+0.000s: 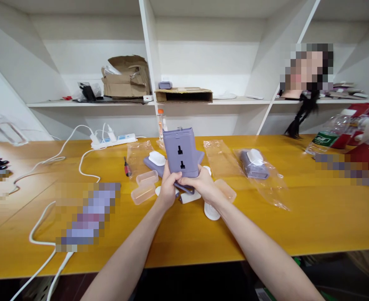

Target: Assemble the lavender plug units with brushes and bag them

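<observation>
Fingers: the fingers [172, 178] of the left hand [167, 191] are pressed together and curled against the lower edge of the held piece; those of the right hand [201, 184] are also pressed together, laid across its lower front. Neither set is spread, and no pinch is shown.
Held piece: a lavender rectangular plastic socket casing [180, 144], with two dark slots in its face, is gripped by both hands, standing nearly upright above the table.
Under the hands: a flat lavender plastic panel [151, 166] is laid on the table, with a white plastic plug block [157, 158] resting on it.
Beside the hands: peach translucent plastic trays [144, 186] are placed to the left, and a white plastic cylinder [211, 211] is lying just below the right hand.
Further along: a red-handled screwdriver [127, 167] and a lavender unit in a clear plastic bag [254, 164] are set apart.
Surface: all of these are borne by a yellow wooden table [266, 228].
Behind: a white power strip [114, 141] is placed below white shelves [209, 101].
</observation>
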Tool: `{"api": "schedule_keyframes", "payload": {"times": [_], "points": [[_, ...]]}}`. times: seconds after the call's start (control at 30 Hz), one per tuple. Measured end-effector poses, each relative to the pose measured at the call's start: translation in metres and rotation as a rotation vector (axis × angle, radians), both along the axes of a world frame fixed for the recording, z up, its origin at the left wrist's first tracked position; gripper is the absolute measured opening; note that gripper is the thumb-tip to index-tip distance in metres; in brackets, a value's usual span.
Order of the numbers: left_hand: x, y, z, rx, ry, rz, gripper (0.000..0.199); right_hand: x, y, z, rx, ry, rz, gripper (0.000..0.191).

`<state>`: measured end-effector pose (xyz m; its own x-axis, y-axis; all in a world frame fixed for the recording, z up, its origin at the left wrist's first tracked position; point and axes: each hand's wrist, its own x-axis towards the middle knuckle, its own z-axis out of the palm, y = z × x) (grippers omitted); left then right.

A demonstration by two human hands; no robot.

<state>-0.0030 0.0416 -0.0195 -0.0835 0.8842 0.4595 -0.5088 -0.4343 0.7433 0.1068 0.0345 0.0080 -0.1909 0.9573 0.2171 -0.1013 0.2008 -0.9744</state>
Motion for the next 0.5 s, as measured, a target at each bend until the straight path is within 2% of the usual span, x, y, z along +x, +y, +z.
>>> {"api": "schedule_keyframes", "payload": {"times": [0.23, 0.33, 0.43, 0.5], "points": [[0.003, -0.005, 0.004, -0.037, -0.019, 0.037, 0.042, -0.004, -0.001, 0.004, -0.063, 0.052, -0.058, 0.041], [0.002, -0.002, 0.007, -0.050, -0.032, 0.009, 0.039, -0.002, 0.003, 0.005, -0.101, 0.040, -0.044, 0.041], [0.003, -0.003, 0.012, -0.077, -0.008, 0.020, 0.035, -0.001, 0.005, 0.006, -0.085, 0.036, -0.055, 0.038], [0.004, -0.005, 0.015, -0.075, 0.013, 0.064, 0.040, -0.001, 0.003, 0.006, -0.064, 0.026, -0.074, 0.039]]}}
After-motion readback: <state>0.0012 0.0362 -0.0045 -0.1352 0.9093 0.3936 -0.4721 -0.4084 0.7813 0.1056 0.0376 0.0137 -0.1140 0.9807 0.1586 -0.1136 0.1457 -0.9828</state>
